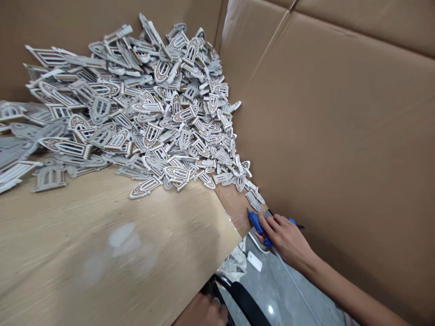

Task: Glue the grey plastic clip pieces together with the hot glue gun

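Note:
On the right, my right hand [283, 237] is wrapped round a blue hot glue gun [255, 222] at the table corner. Its dark nozzle points up and left, close to a grey-white arched piece [253, 200], and a pale cord [295, 283] trails down from its handle. A large heap of white and grey arched window-shaped pieces [152, 134], some with brown patterns, covers the back of the table. My left hand [205, 311] shows at the bottom edge beside a black chair armrest [249, 303]. Its fingers are curled; what they hold, if anything, is hidden.
Cardboard walls [326, 113] stand behind and right of the pale wooden tabletop [163, 253]. A brown board [234, 208] lies at its right corner. Below, crumpled paper [236, 262] and a small white object [254, 261] are on the grey floor [282, 294].

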Demonstrator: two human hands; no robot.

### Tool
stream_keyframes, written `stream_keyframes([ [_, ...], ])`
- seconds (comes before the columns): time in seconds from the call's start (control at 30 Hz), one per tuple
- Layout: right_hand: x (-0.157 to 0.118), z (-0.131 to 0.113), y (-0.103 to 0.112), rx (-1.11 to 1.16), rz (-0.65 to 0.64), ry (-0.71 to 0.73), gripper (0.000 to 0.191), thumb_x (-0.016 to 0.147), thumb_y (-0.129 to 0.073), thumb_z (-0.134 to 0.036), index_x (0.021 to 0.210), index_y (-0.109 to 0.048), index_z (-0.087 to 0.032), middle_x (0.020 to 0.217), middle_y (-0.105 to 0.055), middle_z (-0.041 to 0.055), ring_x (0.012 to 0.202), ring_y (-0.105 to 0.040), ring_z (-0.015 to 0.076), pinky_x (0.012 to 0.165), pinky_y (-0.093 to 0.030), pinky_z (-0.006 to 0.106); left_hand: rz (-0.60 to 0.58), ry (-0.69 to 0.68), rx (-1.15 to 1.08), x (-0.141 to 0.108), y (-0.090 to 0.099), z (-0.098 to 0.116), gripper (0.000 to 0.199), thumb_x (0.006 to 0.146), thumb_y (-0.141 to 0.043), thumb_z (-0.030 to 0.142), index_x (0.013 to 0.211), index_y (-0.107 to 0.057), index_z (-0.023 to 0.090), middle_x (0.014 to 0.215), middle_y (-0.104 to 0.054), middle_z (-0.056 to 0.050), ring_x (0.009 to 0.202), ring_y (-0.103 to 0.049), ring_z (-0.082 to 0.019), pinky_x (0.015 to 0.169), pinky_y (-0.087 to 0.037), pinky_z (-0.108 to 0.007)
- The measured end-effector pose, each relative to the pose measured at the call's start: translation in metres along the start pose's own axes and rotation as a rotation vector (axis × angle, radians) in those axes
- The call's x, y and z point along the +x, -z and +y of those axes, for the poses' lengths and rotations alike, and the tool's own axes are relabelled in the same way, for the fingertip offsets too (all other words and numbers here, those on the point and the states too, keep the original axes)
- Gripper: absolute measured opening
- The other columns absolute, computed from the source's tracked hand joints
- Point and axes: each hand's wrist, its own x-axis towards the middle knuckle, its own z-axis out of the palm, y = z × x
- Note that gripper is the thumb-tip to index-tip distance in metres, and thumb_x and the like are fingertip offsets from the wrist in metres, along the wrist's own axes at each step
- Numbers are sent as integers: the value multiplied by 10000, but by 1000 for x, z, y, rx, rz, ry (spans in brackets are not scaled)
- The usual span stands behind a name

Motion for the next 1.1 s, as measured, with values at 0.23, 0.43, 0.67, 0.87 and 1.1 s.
stream_keyframes([
  [0.23, 11, -7, 16, -221, -64, 138, 359, 989, -441, -146, 1259, -659, -55, 963, -677, 181, 754, -547, 274, 667, -447, 419, -62, 21, 22, 0, 9, 1, 187, 922, -578, 86, 986, -754, 106, 875, -780, -154, 760, -762, -274, 600, -505, -282],
  [0.43, 29, -19, 30, -425, -100, 253, 401, 887, -418, -20, 1137, -730, -11, 884, -671, 189, 674, -553, 262, 558, -415, 399, 15, 48, -26, -1, 2, 0, 226, 918, -592, 84, 1054, -770, 110, 1016, -783, -174, 800, -768, -276, 635, -548, -295],
  [0.67, 36, -21, 34, -451, -142, 324, 411, 869, -413, -41, 1072, -771, -43, 979, -705, 229, 740, -585, 287, 576, -430, 413, 67, 62, -31, 0, -7, -3, 277, 936, -571, 78, 1137, -761, 101, 1295, -700, -225, 946, -751, -297, 742, -575, -338],
  [0.87, 30, -17, 33, -366, -149, 350, 351, 864, -461, -52, 1021, -774, -59, 968, -716, 221, 764, -610, 292, 618, -442, 416, 130, 84, -97, 4, -25, -8, 242, 936, -613, 112, 1104, -787, 94, 1296, -701, -227, 1104, -708, -333, 841, -569, -375],
  [1.1, 32, 14, 53, 54, -90, 81, 302, 1027, -527, -395, 965, -699, -154, 825, -706, 92, 690, -643, 227, 620, -495, 337, 303, 41, -98, 18, -58, -7, 268, 932, -684, 382, 814, -824, 187, 754, -779, -105, 1007, -697, -295, 870, -526, -375],
])
